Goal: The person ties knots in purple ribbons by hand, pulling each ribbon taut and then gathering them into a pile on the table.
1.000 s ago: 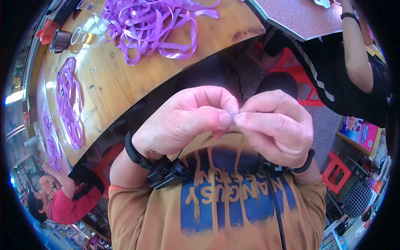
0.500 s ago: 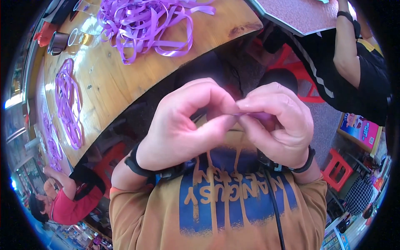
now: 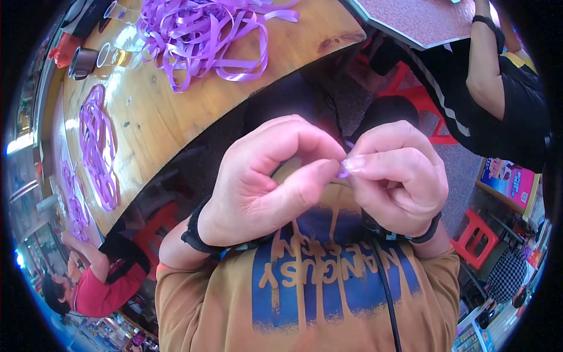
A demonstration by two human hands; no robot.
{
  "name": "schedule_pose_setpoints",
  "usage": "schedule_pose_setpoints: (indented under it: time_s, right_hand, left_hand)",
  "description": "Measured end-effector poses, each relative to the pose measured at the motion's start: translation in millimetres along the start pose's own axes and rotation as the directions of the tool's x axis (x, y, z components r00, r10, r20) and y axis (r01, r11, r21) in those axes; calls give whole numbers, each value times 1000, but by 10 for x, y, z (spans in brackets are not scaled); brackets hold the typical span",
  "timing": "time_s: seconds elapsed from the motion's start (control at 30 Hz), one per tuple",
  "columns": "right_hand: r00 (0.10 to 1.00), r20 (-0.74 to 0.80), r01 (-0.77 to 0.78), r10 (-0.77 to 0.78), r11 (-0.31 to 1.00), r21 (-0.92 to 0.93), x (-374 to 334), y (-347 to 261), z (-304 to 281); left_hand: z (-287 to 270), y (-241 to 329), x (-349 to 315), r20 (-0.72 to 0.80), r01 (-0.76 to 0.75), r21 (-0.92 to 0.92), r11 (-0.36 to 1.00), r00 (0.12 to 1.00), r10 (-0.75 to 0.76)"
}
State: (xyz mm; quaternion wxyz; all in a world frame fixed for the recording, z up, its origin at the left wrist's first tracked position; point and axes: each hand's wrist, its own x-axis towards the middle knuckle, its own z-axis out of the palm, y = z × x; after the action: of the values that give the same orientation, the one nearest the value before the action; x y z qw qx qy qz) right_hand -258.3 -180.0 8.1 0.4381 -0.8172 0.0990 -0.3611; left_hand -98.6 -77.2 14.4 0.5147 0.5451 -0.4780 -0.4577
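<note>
Purple ribbon (image 3: 343,173), one, mostly hidden: near centre, toward three o'clock. Left hand (image 3: 261,179) and right hand (image 3: 402,176): each pinching it, thumb to forefinger; scant hold could let it slip. Counter (image 3: 158,114), glossy wood, ten o'clock; ribbon heap (image 3: 176,29), eleven. Red stool (image 3: 465,230), four.

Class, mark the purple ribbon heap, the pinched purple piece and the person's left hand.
Purple ribbon heap (image 3: 190,41): head view, its middle.
Pinched purple piece (image 3: 343,173): head view, visible lower part.
Left hand (image 3: 249,183): head view, near thumb base.
</note>
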Motion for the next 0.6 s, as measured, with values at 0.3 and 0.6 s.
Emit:
schedule_pose_setpoints:
  time_s: [0.3, 0.6]
  right_hand:
    - [1000, 27, 12, -13, 1000, 12, -15, 43, 20]
    - [999, 17, -46, 45, 999, 20, -28, 13, 94]
  left_hand:
    - [-20, -11, 72, 36, -341, 408, 847, 933, 359]
    - [-18, -91, 15, 9, -284, 380, 880, 953, 304]
